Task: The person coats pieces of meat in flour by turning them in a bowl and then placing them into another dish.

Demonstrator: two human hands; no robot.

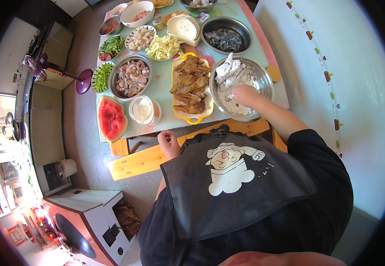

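My right hand (247, 95) is down inside a wide stainless steel bowl (269, 81), its fingers bent towards the white flour (240, 108). White powder shows at the fingertips; whether they grip anything is hidden. Flour-coated pieces (229, 70) lie heaped at the bowl's far left side. Just left of the bowl, a yellow-rimmed dish (195, 120) carries several browned whole birds (190, 83). My left hand (169, 143) hangs beside the apron, short of the table's front edge, with fingers curled and nothing seen in them.
A plastic tub (145, 110) and a cut watermelon (112, 119) stand front left. Behind are a bowl of raw meat pieces (133, 79), chopped greens (103, 77), leafy cabbage (163, 47) and a steel bowl of dark grey food (223, 40). A wooden bench (139, 163) runs before the table.
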